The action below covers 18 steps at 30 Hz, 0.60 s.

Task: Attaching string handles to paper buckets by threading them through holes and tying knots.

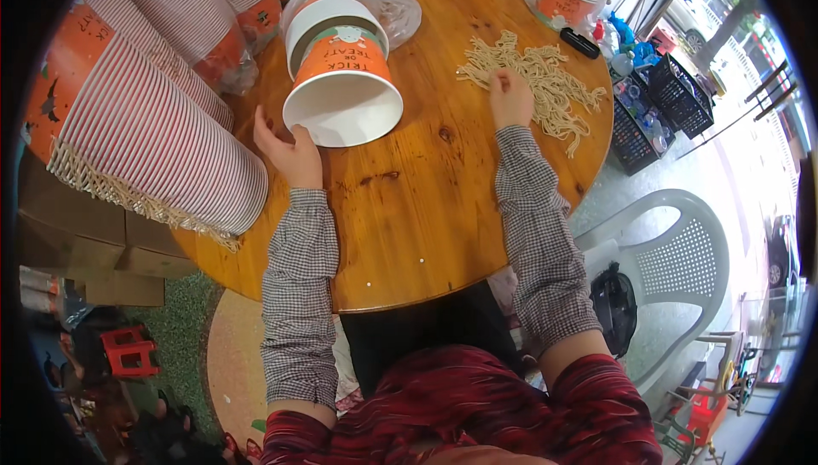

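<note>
An orange and white paper bucket [342, 111] lies on its side on the wooden table, its white mouth facing me. Behind it another bucket [305, 22] rests, partly covered by the first. My left hand [291, 155] is beside the front bucket's lower left rim, thumb and fingers spread, holding nothing. A loose pile of beige cords [554, 90] lies toward the right of the table. At the pile's left part, my right hand [511, 100] has its fingers curled together; whether a cord is pinched in them is hidden.
Tall stacks of nested buckets [170, 116] line the table's left side, with cords hanging along the nearest one. A clear plastic bag [392, 7] and a black object [579, 43] lie farther back. Black crates [639, 116] and a pale plastic chair [673, 252] stand right.
</note>
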Available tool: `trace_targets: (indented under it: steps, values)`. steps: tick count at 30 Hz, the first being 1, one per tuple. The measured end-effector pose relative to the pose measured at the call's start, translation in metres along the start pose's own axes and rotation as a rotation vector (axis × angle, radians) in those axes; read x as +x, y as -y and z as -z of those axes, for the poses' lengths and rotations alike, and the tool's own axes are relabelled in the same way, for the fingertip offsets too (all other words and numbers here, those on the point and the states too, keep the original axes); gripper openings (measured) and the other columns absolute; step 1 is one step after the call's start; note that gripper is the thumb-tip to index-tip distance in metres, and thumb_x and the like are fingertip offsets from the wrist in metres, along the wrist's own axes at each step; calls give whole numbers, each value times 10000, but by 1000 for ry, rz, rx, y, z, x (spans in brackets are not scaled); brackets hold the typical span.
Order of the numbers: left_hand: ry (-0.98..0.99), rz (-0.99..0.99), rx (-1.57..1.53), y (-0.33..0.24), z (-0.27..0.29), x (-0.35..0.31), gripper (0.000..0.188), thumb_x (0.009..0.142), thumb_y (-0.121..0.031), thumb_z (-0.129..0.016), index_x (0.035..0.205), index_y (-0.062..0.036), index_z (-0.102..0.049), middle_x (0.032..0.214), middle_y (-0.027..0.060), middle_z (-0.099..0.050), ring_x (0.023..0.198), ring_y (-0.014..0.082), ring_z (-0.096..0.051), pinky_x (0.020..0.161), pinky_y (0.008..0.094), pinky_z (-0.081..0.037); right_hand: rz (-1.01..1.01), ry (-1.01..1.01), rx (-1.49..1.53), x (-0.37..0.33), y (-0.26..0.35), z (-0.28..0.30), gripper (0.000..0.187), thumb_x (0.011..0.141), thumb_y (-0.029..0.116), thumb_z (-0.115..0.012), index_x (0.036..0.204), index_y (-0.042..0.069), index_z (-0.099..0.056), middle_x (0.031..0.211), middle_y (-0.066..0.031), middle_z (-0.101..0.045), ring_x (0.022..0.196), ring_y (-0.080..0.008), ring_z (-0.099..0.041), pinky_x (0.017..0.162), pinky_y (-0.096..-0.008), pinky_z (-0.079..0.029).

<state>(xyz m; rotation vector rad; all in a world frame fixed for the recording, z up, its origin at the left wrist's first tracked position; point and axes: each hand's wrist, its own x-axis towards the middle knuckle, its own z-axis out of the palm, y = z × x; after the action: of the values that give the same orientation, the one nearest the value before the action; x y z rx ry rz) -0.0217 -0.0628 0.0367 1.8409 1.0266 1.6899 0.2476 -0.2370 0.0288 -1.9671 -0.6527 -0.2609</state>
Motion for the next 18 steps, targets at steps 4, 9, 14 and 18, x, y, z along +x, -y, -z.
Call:
trace_targets:
  steps: [4, 9, 14, 18]
  values:
    - [-16, -387, -11, -34, 8, -10, 551, 755, 5, -554, 1285, -3, -404, 1292, 187, -385, 1177, 321, -407, 997, 409, -342, -127, 131, -387, 9, -1, 4, 176, 849, 247, -572, 908, 86, -610, 930, -130, -620, 842, -295, -619, 714, -422, -485]
    - [315, -575, -106, -62, 0, -35, 238, 757, 12, -594, 994, -18, -598, 1042, 130, -561, 1031, 319, -521, 894, 405, -425, -176, 187, -486, 10, -1, 0, 166, 851, 239, -560, 896, 82, -590, 920, -153, -606, 848, -325, -614, 721, -440, -484]
    - [648, -565, -48, -35, -19, -49, 294, 759, -116, -686, 1024, -24, -600, 1074, 151, -564, 1055, 351, -513, 909, 416, -427, -113, 148, -509, 10, 1, -2, 175, 850, 224, -559, 943, 83, -606, 953, -160, -618, 871, -323, -622, 739, -437, -484]
    - [703, -426, 129, -3, -21, -47, 407, 783, -230, -686, 1110, -12, -579, 1174, 186, -542, 1090, 371, -495, 933, 431, -409, -156, 200, -533, 16, 1, -7, 193, 844, 236, -544, 940, 91, -628, 952, -165, -639, 895, -323, -624, 754, -435, -483]
